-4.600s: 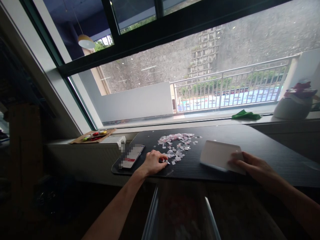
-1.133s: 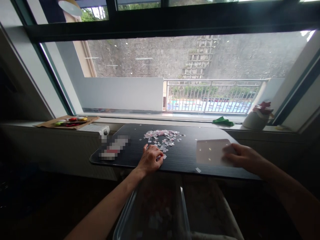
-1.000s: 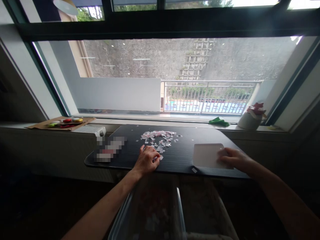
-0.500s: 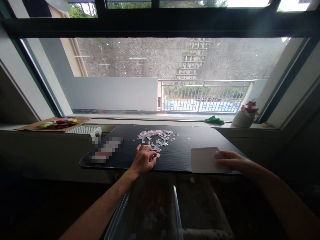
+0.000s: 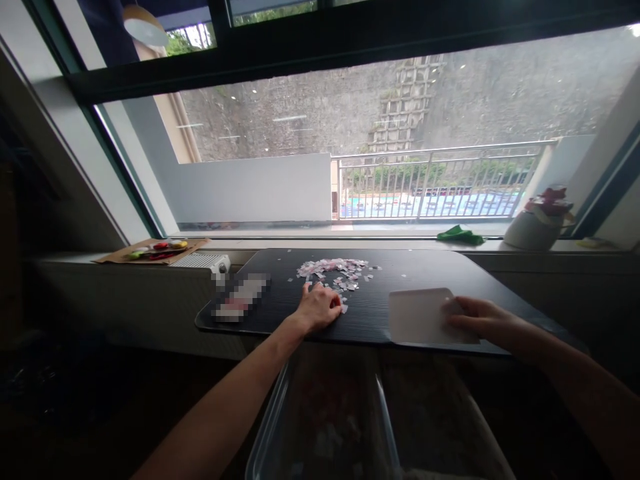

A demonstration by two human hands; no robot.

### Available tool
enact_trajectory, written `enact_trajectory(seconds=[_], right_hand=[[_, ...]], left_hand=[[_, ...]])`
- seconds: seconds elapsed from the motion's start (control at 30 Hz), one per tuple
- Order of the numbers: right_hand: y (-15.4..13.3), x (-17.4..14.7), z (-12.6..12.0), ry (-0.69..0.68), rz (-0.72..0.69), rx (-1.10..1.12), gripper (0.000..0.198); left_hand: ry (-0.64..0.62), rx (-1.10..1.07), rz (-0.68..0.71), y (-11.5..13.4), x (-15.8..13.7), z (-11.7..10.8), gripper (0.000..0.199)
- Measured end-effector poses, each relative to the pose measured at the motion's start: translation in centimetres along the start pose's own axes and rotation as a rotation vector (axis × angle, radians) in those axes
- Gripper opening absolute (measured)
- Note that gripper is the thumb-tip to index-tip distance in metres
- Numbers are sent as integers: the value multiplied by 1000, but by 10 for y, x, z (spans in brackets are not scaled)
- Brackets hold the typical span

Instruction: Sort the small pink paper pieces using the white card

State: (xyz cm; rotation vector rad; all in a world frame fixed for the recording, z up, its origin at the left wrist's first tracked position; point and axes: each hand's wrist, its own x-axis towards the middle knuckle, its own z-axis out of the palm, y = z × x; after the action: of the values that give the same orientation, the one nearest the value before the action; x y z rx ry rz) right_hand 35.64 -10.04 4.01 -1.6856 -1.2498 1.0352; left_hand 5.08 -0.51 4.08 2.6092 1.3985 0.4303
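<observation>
My left hand [image 5: 320, 308] rests on the black table [image 5: 280, 313], its fingers curled in at the near edge of a heap of small pale paper scraps [image 5: 335, 267]. A few scraps lie beside its fingertips; whatever is between them is hidden. At the right, my right hand [image 5: 473, 317] grips the edge of a flat white card [image 5: 417, 316] with rounded corners. The card is low over the front of the table, apart from the scraps. Below the table's front edge stands a clear plastic bin [image 5: 387, 407] with pale scraps inside.
A blurred-out item [image 5: 243, 298] lies at the table's left. Behind, the windowsill holds brown cardboard [image 5: 110, 255] with colourful pieces, a green cloth [image 5: 460, 235] and a white pot [image 5: 533, 227]. A radiator [image 5: 150, 300] stands left of the table.
The head view has tilted and turned slightly left. My right hand has brought the white card a little left across the table. My left hand stays by the scraps.
</observation>
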Motion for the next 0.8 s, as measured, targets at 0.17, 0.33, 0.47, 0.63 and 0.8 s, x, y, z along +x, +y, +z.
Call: enact_trajectory(seconds=[0.17, 0.33, 0.47, 0.63, 0.8], right_hand=[[0, 0, 0, -4, -10, 2, 39], [-3, 0, 3, -22, -26, 52, 33], [-2, 1, 3, -26, -33, 27, 33], [-2, 0, 3, -26, -54, 51, 33], [-6, -3, 6, -31, -76, 82, 30]], left_hand=[[-1, 63, 42, 3, 6, -1, 18], [-3, 16, 1, -1, 3, -4, 20], [-35, 27, 2, 3, 3, -5, 21], [-45, 55, 19, 14, 9, -1, 17], [-32, 119, 65, 18, 11, 0, 18]])
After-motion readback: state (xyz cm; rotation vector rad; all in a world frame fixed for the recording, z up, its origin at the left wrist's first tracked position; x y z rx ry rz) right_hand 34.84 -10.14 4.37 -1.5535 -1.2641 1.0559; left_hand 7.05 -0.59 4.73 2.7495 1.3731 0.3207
